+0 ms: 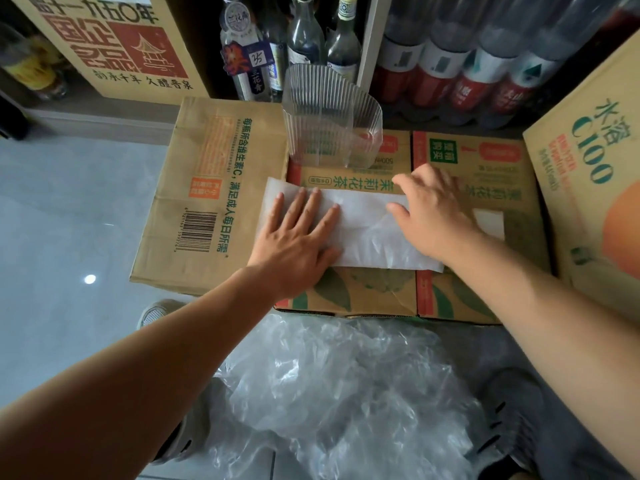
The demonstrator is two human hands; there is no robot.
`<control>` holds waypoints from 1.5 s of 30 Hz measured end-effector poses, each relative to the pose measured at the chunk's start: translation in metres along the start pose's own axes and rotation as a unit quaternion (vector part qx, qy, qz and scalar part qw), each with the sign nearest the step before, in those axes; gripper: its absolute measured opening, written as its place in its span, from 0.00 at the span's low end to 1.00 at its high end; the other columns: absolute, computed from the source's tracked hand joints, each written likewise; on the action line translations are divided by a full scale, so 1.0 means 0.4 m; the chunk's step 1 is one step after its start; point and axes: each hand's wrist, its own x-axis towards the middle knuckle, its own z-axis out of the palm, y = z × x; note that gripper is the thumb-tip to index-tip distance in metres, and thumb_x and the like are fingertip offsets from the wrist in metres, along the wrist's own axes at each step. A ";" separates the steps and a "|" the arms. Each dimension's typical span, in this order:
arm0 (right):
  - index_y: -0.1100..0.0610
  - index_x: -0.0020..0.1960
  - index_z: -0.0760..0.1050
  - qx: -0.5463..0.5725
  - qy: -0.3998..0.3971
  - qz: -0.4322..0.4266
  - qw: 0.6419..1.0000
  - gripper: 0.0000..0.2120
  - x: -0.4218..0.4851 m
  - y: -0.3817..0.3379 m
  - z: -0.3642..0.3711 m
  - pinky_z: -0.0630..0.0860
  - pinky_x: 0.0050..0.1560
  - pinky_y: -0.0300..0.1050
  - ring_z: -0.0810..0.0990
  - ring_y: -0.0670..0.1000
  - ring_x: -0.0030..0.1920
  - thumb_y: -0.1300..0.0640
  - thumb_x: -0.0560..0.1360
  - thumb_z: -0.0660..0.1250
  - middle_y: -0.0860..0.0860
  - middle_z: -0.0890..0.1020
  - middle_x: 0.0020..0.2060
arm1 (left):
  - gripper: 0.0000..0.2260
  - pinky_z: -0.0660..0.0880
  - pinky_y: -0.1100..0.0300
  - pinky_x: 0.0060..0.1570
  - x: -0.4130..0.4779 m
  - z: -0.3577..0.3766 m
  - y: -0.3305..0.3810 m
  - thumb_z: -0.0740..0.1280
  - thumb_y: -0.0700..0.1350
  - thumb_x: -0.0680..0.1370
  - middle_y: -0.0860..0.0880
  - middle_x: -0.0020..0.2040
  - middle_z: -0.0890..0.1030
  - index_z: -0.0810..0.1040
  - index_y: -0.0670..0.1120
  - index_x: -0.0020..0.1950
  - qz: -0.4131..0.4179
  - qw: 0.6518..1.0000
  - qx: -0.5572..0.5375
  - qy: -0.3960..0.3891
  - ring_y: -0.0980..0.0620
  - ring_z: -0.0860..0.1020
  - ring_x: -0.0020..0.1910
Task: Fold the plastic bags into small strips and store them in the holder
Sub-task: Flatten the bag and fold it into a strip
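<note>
Left hand (294, 237), right hand (436, 216), forearms (138, 358) bare; grey clog-style shoes (509, 410), dark vent slots.

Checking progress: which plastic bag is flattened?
The white bag on the cardboard box, pressed under the left hand and right hand; the clear bags lie crumpled.

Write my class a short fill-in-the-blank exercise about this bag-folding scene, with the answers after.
1. The left hand and right hand both rest ____ on the folded bag.
2. The bag lies on ____ boxes.
3. Inside, the clear ribbed holder is ____.
4. Crumpled bags wait on the ____.
Answers: flat; cardboard; empty; floor.
</note>
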 end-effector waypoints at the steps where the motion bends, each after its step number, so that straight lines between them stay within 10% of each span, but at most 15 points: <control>1: 0.58 0.68 0.74 0.022 0.038 -0.013 0.999 0.18 -0.026 -0.027 0.002 0.66 0.67 0.58 0.72 0.62 0.64 0.51 0.81 0.64 0.59 0.75 0.62 | 0.32 0.41 0.39 0.79 0.002 0.004 0.007 0.46 0.65 0.83 0.40 0.84 0.48 0.49 0.52 0.84 -0.008 1.000 0.003 0.002 0.40 0.46 0.83; 6: 0.58 0.81 0.58 0.052 -0.054 -0.096 0.993 0.32 -0.149 -0.153 0.087 0.46 0.81 0.58 0.48 0.57 0.82 0.45 0.81 0.42 0.56 0.55 0.82 | 0.33 0.43 0.38 0.79 -0.001 0.018 0.025 0.40 0.66 0.82 0.39 0.83 0.49 0.49 0.51 0.84 -0.028 0.999 0.013 0.011 0.39 0.48 0.83; 16: 0.55 0.80 0.28 -0.058 -0.111 0.012 0.992 0.36 -0.171 0.062 0.112 0.31 0.79 0.53 0.27 0.54 0.78 0.37 0.78 0.28 0.53 0.29 0.79 | 0.34 0.40 0.36 0.78 -0.005 0.013 0.016 0.40 0.68 0.82 0.40 0.84 0.46 0.46 0.52 0.84 -0.032 0.999 0.016 0.005 0.40 0.45 0.83; 20: 0.56 0.83 0.48 -0.002 -0.074 0.021 0.997 0.37 -0.177 0.065 0.081 0.41 0.80 0.58 0.39 0.55 0.82 0.36 0.80 0.46 0.53 0.43 0.83 | 0.35 0.39 0.36 0.78 -0.004 0.010 0.018 0.40 0.69 0.81 0.40 0.84 0.45 0.45 0.52 0.84 -0.024 1.000 0.015 -0.007 0.40 0.44 0.83; 23: 0.54 0.66 0.75 0.060 0.048 -0.081 0.994 0.26 -0.191 0.012 0.071 0.63 0.69 0.59 0.65 0.58 0.73 0.41 0.73 0.72 0.54 0.70 0.74 | 0.35 0.39 0.34 0.77 0.002 0.004 0.043 0.40 0.69 0.81 0.40 0.84 0.44 0.43 0.53 0.84 -0.014 1.000 0.008 -0.021 0.40 0.43 0.82; 26: 0.56 0.54 0.81 0.121 0.010 -0.155 0.980 0.21 -0.195 -0.013 0.091 0.71 0.65 0.57 0.72 0.58 0.65 0.47 0.67 0.81 0.55 0.77 0.65 | 0.34 0.40 0.34 0.77 0.016 -0.002 0.079 0.40 0.68 0.81 0.40 0.84 0.42 0.41 0.55 0.84 -0.005 0.999 -0.010 -0.035 0.40 0.41 0.82; 31: 0.59 0.51 0.83 0.137 0.018 -0.150 0.979 0.16 -0.182 0.030 0.100 0.73 0.62 0.53 0.77 0.59 0.60 0.53 0.68 0.81 0.56 0.81 0.58 | 0.35 0.45 0.38 0.79 0.019 -0.032 0.061 0.51 0.66 0.78 0.41 0.84 0.42 0.51 0.54 0.83 0.015 0.996 -0.084 -0.033 0.42 0.42 0.82; 37: 0.59 0.47 0.82 0.101 0.064 -0.196 0.973 0.05 -0.180 0.036 0.099 0.77 0.58 0.54 0.78 0.58 0.57 0.57 0.74 0.73 0.55 0.81 0.56 | 0.24 0.55 0.32 0.75 -0.007 -0.030 0.015 0.64 0.63 0.72 0.42 0.70 0.69 0.77 0.52 0.64 0.106 0.989 -0.084 0.054 0.39 0.64 0.71; 45: 0.58 0.49 0.81 0.074 0.068 -0.186 0.977 0.13 -0.184 0.022 0.098 0.75 0.56 0.54 0.76 0.57 0.57 0.48 0.73 0.73 0.53 0.79 0.56 | 0.18 0.74 0.46 0.55 -0.017 -0.036 0.019 0.61 0.56 0.75 0.47 0.61 0.76 0.81 0.49 0.58 0.111 0.984 -0.127 0.049 0.43 0.76 0.56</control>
